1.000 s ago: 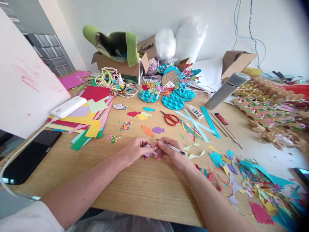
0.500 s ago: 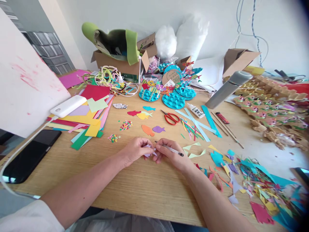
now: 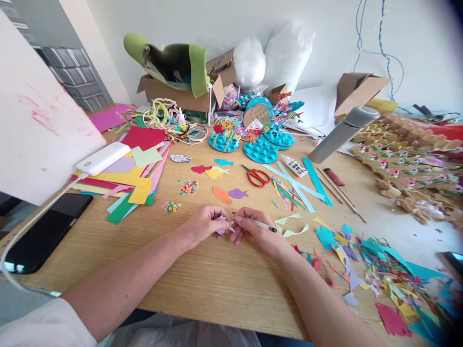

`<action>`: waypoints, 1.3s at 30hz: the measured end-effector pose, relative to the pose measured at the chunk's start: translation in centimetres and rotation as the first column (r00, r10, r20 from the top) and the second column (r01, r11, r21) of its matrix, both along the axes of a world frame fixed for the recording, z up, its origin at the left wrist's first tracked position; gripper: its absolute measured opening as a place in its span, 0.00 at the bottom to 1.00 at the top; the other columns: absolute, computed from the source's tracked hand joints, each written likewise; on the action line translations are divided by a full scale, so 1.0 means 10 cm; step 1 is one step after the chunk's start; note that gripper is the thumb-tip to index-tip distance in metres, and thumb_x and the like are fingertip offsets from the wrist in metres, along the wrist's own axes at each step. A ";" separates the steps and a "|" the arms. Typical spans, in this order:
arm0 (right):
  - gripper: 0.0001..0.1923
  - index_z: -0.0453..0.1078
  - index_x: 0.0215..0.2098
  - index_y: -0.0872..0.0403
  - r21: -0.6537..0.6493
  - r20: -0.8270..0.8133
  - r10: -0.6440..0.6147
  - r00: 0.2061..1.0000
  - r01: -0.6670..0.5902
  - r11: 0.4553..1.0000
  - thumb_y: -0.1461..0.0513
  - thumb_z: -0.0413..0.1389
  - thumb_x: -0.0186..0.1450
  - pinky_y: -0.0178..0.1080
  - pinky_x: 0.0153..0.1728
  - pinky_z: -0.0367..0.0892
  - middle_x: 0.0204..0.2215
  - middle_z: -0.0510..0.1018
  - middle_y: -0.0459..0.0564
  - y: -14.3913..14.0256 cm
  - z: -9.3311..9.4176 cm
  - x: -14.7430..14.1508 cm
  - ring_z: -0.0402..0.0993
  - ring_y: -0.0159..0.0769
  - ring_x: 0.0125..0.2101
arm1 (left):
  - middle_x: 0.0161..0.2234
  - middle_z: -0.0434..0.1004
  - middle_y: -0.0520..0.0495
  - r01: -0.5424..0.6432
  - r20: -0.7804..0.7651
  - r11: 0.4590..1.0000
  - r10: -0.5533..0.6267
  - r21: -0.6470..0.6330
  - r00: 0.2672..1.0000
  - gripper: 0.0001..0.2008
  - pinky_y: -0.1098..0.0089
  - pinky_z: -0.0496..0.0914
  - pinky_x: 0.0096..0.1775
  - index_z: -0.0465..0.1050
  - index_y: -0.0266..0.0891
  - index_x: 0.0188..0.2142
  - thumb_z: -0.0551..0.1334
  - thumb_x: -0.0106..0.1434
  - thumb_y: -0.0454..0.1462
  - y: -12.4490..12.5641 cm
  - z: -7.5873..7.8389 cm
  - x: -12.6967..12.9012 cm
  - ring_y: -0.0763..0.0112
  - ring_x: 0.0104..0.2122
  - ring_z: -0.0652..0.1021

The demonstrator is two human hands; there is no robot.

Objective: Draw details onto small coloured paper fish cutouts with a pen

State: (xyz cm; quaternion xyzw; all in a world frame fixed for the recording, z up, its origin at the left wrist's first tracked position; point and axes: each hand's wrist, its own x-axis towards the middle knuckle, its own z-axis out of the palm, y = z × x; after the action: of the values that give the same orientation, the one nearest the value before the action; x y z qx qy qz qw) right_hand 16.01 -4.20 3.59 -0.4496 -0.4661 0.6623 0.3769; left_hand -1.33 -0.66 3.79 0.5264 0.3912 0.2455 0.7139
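Observation:
My left hand point(image 3: 207, 225) pinches a small light-purple paper cutout point(image 3: 222, 226), mostly covered by the fingers. Close beside it, my right hand point(image 3: 258, 230) is closed around a pen point(image 3: 258, 224), whose black end points right. The fingertips of both hands nearly meet over the wooden table point(image 3: 202, 284). Just beyond them lie an orange paper fish point(image 3: 221, 194) and a purple paper fish point(image 3: 238, 193). Farther back are a yellow fish point(image 3: 214, 173), a red fish point(image 3: 199, 169) and a blue fish point(image 3: 224, 162). Red-handled scissors point(image 3: 256, 176) lie to their right.
Left are coloured paper sheets point(image 3: 144, 140), a white power bank point(image 3: 103, 158) and a black phone point(image 3: 47, 233). A glue bottle point(image 3: 294, 166), a grey flask point(image 3: 343, 135) and paper scraps point(image 3: 390, 270) are on the right. Blue egg-tray discs point(image 3: 260, 152) stand behind.
Both hands keep nearly the same pose, with the paper cutout and the pen still held. The whole view has shifted very slightly.

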 end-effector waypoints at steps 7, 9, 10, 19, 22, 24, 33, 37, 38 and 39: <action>0.17 0.66 0.29 0.56 0.008 0.014 0.006 1.000 -0.006 1.000 0.50 0.58 0.62 0.35 0.24 0.69 0.22 0.80 0.51 -0.01 0.00 -0.01 0.75 0.33 0.21 | 0.22 0.73 0.49 0.007 -0.006 1.000 -0.007 0.005 1.000 0.11 0.73 0.63 0.25 0.69 0.36 0.26 0.66 0.48 0.41 0.00 -0.02 0.01 0.74 0.22 0.70; 0.17 0.66 0.29 0.56 0.016 0.029 0.007 1.000 -0.008 1.000 0.50 0.59 0.60 0.35 0.23 0.69 0.22 0.80 0.51 0.00 -0.01 -0.01 0.75 0.33 0.20 | 0.21 0.72 0.49 0.005 -0.008 1.000 -0.005 0.009 1.000 0.10 0.73 0.63 0.25 0.69 0.36 0.26 0.65 0.48 0.40 0.00 -0.02 0.00 0.75 0.22 0.70; 0.18 0.66 0.29 0.56 0.022 0.038 0.007 0.999 -0.007 1.000 0.49 0.60 0.60 0.34 0.23 0.68 0.22 0.80 0.51 0.00 -0.01 -0.01 0.75 0.32 0.20 | 0.21 0.72 0.50 0.003 -0.009 1.000 -0.003 0.012 1.000 0.10 0.73 0.63 0.25 0.69 0.36 0.26 0.65 0.48 0.40 0.00 -0.01 0.00 0.75 0.22 0.69; 0.18 0.63 0.28 0.54 0.083 0.154 -0.066 0.986 0.054 0.995 0.48 0.58 0.60 0.34 0.20 0.67 0.19 0.79 0.48 -0.04 0.03 -0.04 0.74 0.32 0.18 | 0.21 0.69 0.52 -0.001 -0.024 0.999 0.002 0.041 1.000 0.11 0.74 0.63 0.24 0.69 0.36 0.26 0.65 0.49 0.41 -0.01 0.00 0.00 0.76 0.22 0.69; 0.18 0.61 0.28 0.53 0.108 0.173 -0.086 0.981 0.068 0.992 0.48 0.57 0.61 0.34 0.19 0.67 0.18 0.78 0.47 -0.05 0.05 -0.05 0.73 0.33 0.17 | 0.20 0.68 0.52 0.000 -0.028 0.999 0.001 0.050 1.000 0.12 0.73 0.63 0.24 0.68 0.36 0.25 0.66 0.49 0.43 -0.01 -0.01 0.01 0.75 0.21 0.69; 0.18 0.61 0.28 0.52 0.125 0.169 -0.091 0.981 0.071 0.990 0.48 0.57 0.61 0.34 0.19 0.66 0.17 0.78 0.46 -0.05 0.04 -0.04 0.73 0.32 0.17 | 0.20 0.68 0.53 -0.007 -0.028 0.998 0.008 0.059 1.000 0.12 0.73 0.63 0.24 0.68 0.36 0.25 0.66 0.49 0.43 -0.01 -0.01 0.01 0.75 0.21 0.69; 0.19 0.64 0.31 0.54 0.060 0.082 -0.073 0.994 0.069 0.996 0.47 0.56 0.62 0.35 0.22 0.68 0.21 0.79 0.49 -0.03 0.06 -0.03 0.74 0.34 0.19 | 0.21 0.68 0.53 -0.039 0.002 0.996 0.039 0.083 0.999 0.11 0.73 0.63 0.25 0.67 0.36 0.24 0.65 0.49 0.41 0.00 -0.01 0.00 0.77 0.21 0.68; 0.19 0.66 0.32 0.54 0.035 0.055 -0.090 0.994 0.088 0.995 0.46 0.54 0.63 0.35 0.22 0.67 0.20 0.79 0.50 -0.03 0.09 -0.03 0.74 0.34 0.19 | 0.21 0.68 0.53 -0.043 0.006 0.996 0.043 0.078 0.999 0.11 0.73 0.63 0.25 0.67 0.36 0.24 0.65 0.49 0.41 0.00 -0.01 0.00 0.76 0.21 0.68; 0.20 0.66 0.32 0.54 0.034 0.056 -0.096 0.994 0.094 0.995 0.46 0.54 0.63 0.35 0.22 0.67 0.20 0.79 0.50 -0.03 0.09 -0.03 0.74 0.34 0.19 | 0.21 0.68 0.53 -0.044 0.006 0.996 0.043 0.077 0.999 0.11 0.73 0.63 0.25 0.67 0.36 0.24 0.65 0.49 0.41 0.00 -0.01 0.00 0.76 0.21 0.68; 0.19 0.65 0.32 0.54 0.034 0.058 -0.100 0.993 0.098 0.995 0.46 0.54 0.63 0.35 0.21 0.67 0.20 0.79 0.49 -0.03 0.08 -0.03 0.74 0.34 0.19 | 0.21 0.68 0.53 -0.043 0.005 0.996 0.043 0.076 0.999 0.11 0.73 0.63 0.25 0.67 0.36 0.24 0.65 0.49 0.41 0.00 -0.01 0.00 0.76 0.21 0.68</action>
State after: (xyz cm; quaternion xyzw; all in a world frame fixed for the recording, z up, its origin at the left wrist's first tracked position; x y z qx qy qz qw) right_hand 15.75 -4.51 4.43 -0.4857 -0.4647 0.6217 0.4021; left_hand -1.33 -0.66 3.73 0.5440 0.3915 0.2765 0.6887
